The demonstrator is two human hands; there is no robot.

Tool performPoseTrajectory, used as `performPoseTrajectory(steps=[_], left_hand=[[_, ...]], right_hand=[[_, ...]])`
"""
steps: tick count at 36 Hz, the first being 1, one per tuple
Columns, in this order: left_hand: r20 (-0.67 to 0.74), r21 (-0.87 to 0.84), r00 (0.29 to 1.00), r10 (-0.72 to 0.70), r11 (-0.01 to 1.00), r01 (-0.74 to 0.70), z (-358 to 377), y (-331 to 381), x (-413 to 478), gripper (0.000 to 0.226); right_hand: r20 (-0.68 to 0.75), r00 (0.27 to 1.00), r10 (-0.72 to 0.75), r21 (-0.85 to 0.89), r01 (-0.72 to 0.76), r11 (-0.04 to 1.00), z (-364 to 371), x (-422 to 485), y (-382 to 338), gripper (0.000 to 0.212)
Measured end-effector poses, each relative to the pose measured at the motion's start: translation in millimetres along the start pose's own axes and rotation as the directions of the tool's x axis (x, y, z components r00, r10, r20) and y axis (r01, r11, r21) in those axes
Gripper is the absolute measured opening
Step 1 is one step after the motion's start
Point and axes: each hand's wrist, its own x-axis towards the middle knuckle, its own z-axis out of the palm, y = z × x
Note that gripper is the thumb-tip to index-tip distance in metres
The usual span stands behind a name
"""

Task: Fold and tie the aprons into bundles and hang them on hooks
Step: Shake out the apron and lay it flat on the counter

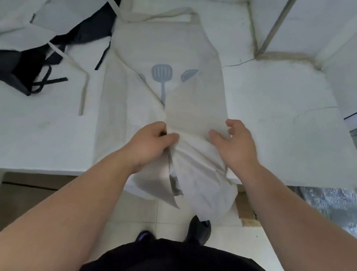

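my left hand point(152, 141) pinches a bunch of the beige apron point(192, 96) between thumb and curled fingers, mid white counter point(35, 133). my right hand point(237, 143), just at 3 o'clock of the left, is spread loose, thumb resting on the folded-over flap, gripping nothing. the apron's hem hangs off the counter edge toward 6 o'clock, above my shoes point(199, 230). its printed spatula point(162, 73) shows at 12 o'clock. a heap of black and white aprons point(52, 14) lies at 10 o'clock, well apart from my hands; a loose tie strap point(84, 90) lies between.
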Motion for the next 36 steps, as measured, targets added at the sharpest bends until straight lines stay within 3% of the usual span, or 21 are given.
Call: performPoseTrajectory(steps=[5,7,9,10,13,15,19,22,27,29,31,34,36], left_hand=[[-0.04,0.106,0.993,0.108,0.989,-0.104,2.8,-10.8,-8.4,0.013],[-0.07,0.138,0.988,0.138,0.982,-0.128,3.2,-11.0,-8.5,0.013],[-0.104,0.168,0.98,0.17,0.974,-0.151,4.8,-11.9,-9.7,0.012],[-0.116,0.176,0.976,0.185,0.971,-0.163,5.4,-12.7,-10.4,0.011],[-0.106,0.226,0.969,0.221,0.955,-0.193,7.7,-16.4,-15.4,0.008],[-0.087,0.293,0.968,0.235,0.935,-0.2,10.3,-17.8,-17.6,0.008],[-0.114,0.394,0.96,0.257,0.899,-0.193,15.3,-18.5,-16.4,0.011],[-0.154,0.423,0.95,0.27,0.887,-0.184,17.4,-22.5,-13.6,0.021],[-0.16,0.455,0.958,0.238,0.879,-0.142,23.7,-18.9,-18.5,0.062],[-0.172,0.567,0.942,0.29,0.81,-0.146,31.9,-10.9,-27.4,0.079],[-0.113,0.681,0.886,0.451,0.684,-0.261,41.8,0.6,-38.1,0.081],[0.248,0.701,0.709,0.66,0.383,-0.602,59.9,20.6,-41.5,0.06],[0.465,0.69,0.667,0.582,0.234,-0.685,72.6,34.5,-37.9,0.048]], right_hand=[[-0.099,0.994,0.054,0.131,-0.041,0.991,4.9,-42.2,5.6,0.049],[-0.028,0.991,0.132,0.227,-0.122,0.966,4.2,-52.2,6.1,0.039],[0.082,0.983,0.166,0.32,-0.183,0.93,2.7,-64.0,12.2,0.009],[0.143,0.977,0.156,0.338,-0.196,0.92,2.7,-70.1,16.4,0.011],[0.298,0.941,0.159,0.199,-0.224,0.954,4.4,-89.5,28.7,0.027],[0.344,0.924,0.169,0.032,-0.191,0.981,7.0,-99.5,36.8,0.018],[0.294,0.945,0.14,-0.034,-0.136,0.99,5.0,-104.4,48.3,0.019],[0.262,0.958,0.114,-0.045,-0.106,0.993,-3.2,-105.8,54.2,0.023],[0.294,0.942,0.164,0.146,-0.213,0.966,-8.2,-116.1,72.9,0.015],[0.244,0.958,0.151,0.157,-0.192,0.969,-8.6,-118.0,78.1,0.024],[0.217,0.971,0.1,0.156,-0.136,0.978,-10.4,-120.0,77.5,0.023],[0.243,0.969,0.046,0.169,-0.089,0.981,-15.1,-121.4,72.7,0.033],[0.266,0.963,0.047,0.171,-0.095,0.981,-20.2,-121.8,72.0,0.041]])
